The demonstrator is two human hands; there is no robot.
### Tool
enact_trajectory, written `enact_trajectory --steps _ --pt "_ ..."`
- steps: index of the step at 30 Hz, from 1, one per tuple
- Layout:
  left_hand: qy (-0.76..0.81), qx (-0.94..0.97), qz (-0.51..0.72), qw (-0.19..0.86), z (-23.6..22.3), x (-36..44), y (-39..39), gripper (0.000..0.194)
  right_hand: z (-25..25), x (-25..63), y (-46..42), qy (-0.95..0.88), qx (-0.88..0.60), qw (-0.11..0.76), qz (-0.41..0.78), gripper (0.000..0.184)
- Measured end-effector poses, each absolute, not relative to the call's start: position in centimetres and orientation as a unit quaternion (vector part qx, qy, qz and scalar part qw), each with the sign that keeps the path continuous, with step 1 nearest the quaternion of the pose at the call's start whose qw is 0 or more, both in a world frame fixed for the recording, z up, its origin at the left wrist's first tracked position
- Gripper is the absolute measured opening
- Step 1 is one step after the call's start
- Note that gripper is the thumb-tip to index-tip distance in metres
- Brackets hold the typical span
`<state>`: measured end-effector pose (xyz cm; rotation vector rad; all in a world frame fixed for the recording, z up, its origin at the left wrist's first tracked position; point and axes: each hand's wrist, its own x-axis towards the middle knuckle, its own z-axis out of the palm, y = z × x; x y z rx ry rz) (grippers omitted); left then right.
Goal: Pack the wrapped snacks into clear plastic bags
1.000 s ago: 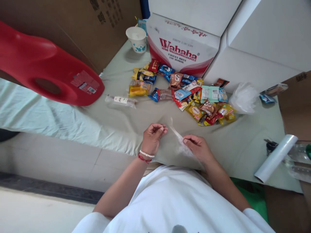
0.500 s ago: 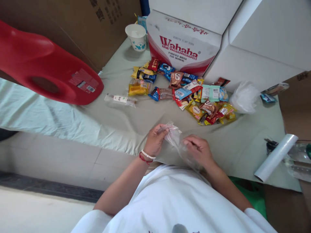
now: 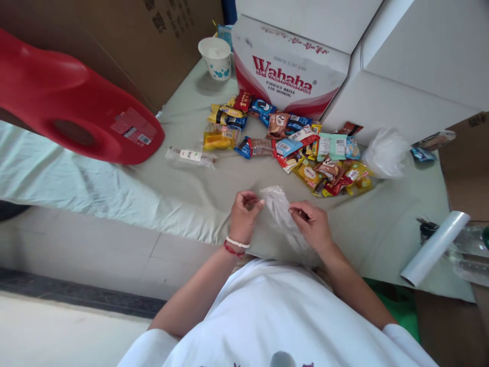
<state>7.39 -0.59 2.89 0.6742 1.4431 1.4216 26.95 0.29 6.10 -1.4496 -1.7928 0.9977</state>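
Observation:
A thin clear plastic bag (image 3: 281,211) hangs between my two hands, just above the front edge of the cloth-covered table (image 3: 148,188). On its left side, my left hand (image 3: 244,214) pinches the bag's edge between thumb and fingers. My right hand (image 3: 311,221) grips the opposite edge, its fingers curled in. The bag's lower end trails toward my shirt, partly behind the right hand. Beyond the hands lies a pile of small wrapped snacks (image 3: 294,145) in brown, blue, yellow and red packets.
A long clear packet (image 3: 190,156) lies left, near a big red jug (image 3: 110,117). Behind stand a paper cup (image 3: 216,58) and a Wahaha carton (image 3: 286,71). To the right are crumpled clear plastic (image 3: 386,153), a plastic film roll (image 3: 434,248), keys (image 3: 426,227) and bottles (image 3: 471,242).
The bag, bunched up in my left hand before, is now spread between both hands. My right hand has moved slightly up and its fingers now meet the bag's edge.

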Motion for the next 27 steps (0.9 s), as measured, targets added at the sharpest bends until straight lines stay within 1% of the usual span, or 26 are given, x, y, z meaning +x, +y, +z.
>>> enact_trajectory --steps 1,2,3,5,7,10,13,16,18,20,22,24,27 --pt "0.612 0.292 0.582 0.448 2.9 7.3 -0.8 0.033 6.1 27.0 0.2 -0.701 -0.546 0.305 0.345 0.022" --pt "0.621 0.31 0.573 0.436 3.0 7.4 -1.0 0.03 6.0 27.0 0.0 -0.719 -0.541 0.297 0.318 0.024" --pt "0.618 0.33 0.558 0.444 3.2 7.6 -1.2 0.027 6.0 27.0 -0.1 -0.735 -0.537 0.288 0.298 0.027" --pt "0.59 0.36 0.522 0.499 3.8 8.3 -1.5 0.026 6.0 27.0 -0.4 -0.76 -0.531 0.265 0.267 0.031" --pt "0.562 0.356 0.501 0.554 4.2 9.3 -1.4 0.029 6.0 26.8 -0.7 -0.775 -0.53 0.245 0.242 0.033" --pt "0.539 0.309 0.505 0.599 3.9 10.5 -0.9 0.032 6.2 26.7 -1.1 -0.79 -0.518 0.23 0.236 0.032" --pt "0.52 0.284 0.528 0.608 3.2 10.9 -0.7 0.029 6.2 27.0 -1.0 -0.749 -0.523 0.26 0.311 0.029" --pt "0.496 0.304 0.536 0.612 3.1 10.9 -1.0 0.027 5.8 27.3 -0.1 -0.65 -0.572 0.315 0.388 0.039" --pt "0.474 0.318 0.542 0.616 3.4 10.9 -1.4 0.025 5.2 27.4 0.7 -0.616 -0.58 0.325 0.423 0.044" --pt "0.445 0.299 0.555 0.636 3.8 10.8 -1.6 0.025 4.7 27.3 1.5 -0.588 -0.572 0.333 0.466 0.039" --pt "0.413 0.233 0.567 0.674 3.9 10.7 -1.6 0.028 4.4 27.2 2.0 -0.537 -0.566 0.364 0.509 0.033" --pt "0.396 0.156 0.577 0.697 3.7 10.3 -1.3 0.033 4.4 27.2 2.3 -0.475 -0.565 0.406 0.539 0.035" --pt "0.429 0.131 0.594 0.668 2.6 9.5 0.0 0.039 4.9 27.3 2.4 -0.403 -0.571 0.441 0.563 0.039"
